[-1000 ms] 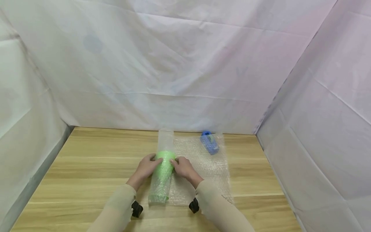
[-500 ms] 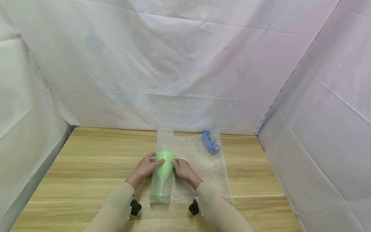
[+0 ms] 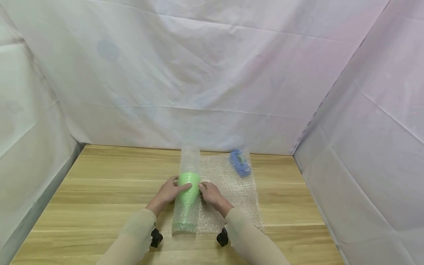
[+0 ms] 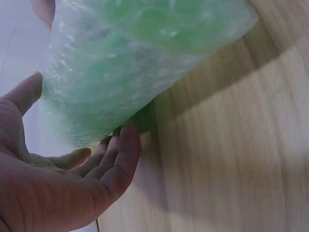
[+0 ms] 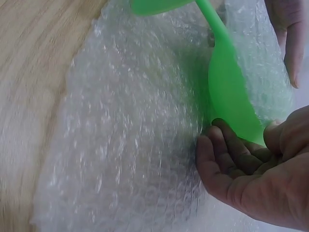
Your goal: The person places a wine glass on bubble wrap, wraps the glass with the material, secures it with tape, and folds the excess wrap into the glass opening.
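A green wine goblet (image 5: 231, 92) lies on its side, rolled partly into clear bubble wrap (image 5: 120, 116). Its bowl, stem and foot show in the right wrist view, with the open side of the bowl toward the far edge. My left hand (image 3: 169, 191) holds the roll from the left, thumb over the top and fingers curving in low at its side. On the right, my right hand (image 3: 212, 194) grips the goblet at its rim, thumb on the edge and fingers curled against the bowl. From the head view, the goblet shows green through the wrap.
A blue tape dispenser (image 3: 240, 163) sits at the back right, overlapped by the flat part of the wrap. The wooden table (image 3: 109, 195) is bounded by white sheeting (image 3: 198, 73) behind and on both sides. An unrolled stretch of wrap extends right of the goblet.
The roll has turned and shifted slightly right. My left thumb has slid farther across its top. The wrap's right edge has drawn a little to the left, and bubbles now cover the dispenser more.
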The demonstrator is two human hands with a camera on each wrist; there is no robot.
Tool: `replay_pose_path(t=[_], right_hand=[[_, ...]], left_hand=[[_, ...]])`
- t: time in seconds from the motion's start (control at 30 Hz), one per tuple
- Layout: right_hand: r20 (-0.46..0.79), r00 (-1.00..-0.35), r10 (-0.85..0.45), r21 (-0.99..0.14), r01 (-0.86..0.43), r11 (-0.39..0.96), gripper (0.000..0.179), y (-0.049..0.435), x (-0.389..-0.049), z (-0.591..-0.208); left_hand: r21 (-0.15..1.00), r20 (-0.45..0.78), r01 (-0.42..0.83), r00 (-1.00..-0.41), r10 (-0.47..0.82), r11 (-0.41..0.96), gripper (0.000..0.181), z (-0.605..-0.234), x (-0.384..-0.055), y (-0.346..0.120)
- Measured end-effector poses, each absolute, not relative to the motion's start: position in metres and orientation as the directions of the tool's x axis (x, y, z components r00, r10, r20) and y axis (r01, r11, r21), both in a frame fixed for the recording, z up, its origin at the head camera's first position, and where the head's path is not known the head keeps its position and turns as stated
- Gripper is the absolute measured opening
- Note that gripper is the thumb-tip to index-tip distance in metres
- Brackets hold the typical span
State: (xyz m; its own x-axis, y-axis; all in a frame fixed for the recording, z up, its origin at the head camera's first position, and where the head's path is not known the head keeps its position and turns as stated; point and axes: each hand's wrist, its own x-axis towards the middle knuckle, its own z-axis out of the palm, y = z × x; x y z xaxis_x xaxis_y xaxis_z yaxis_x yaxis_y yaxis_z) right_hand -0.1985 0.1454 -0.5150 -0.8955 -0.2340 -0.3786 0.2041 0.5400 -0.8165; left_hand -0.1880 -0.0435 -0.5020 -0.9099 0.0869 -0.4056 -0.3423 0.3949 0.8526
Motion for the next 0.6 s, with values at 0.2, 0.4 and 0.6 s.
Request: replay_pose_path(t=[0.2, 0.4, 0.6], right_hand=[[-0.371, -0.903, -0.217, -0.809, 0.2, 0.552, 0.034, 0.152, -0.199, -0.518], [-0.196, -0.978, -0.069, -0.769, 0.109, 0.63, 0.017, 0.153, -0.202, -0.519], [-0.088, -0.996, -0.013, -0.789, 0.062, 0.611, 0.008, 0.15, -0.201, -0.515]], left_hand=[[0.845, -0.408, -0.344, -0.91, 0.078, 0.409, 0.098, -0.504, -0.185, -0.035], [0.839, -0.392, -0.333, -0.919, 0.052, 0.429, 0.096, -0.506, -0.184, -0.031], [0.838, -0.383, -0.329, -0.923, 0.04, 0.436, 0.095, -0.507, -0.183, -0.027]])
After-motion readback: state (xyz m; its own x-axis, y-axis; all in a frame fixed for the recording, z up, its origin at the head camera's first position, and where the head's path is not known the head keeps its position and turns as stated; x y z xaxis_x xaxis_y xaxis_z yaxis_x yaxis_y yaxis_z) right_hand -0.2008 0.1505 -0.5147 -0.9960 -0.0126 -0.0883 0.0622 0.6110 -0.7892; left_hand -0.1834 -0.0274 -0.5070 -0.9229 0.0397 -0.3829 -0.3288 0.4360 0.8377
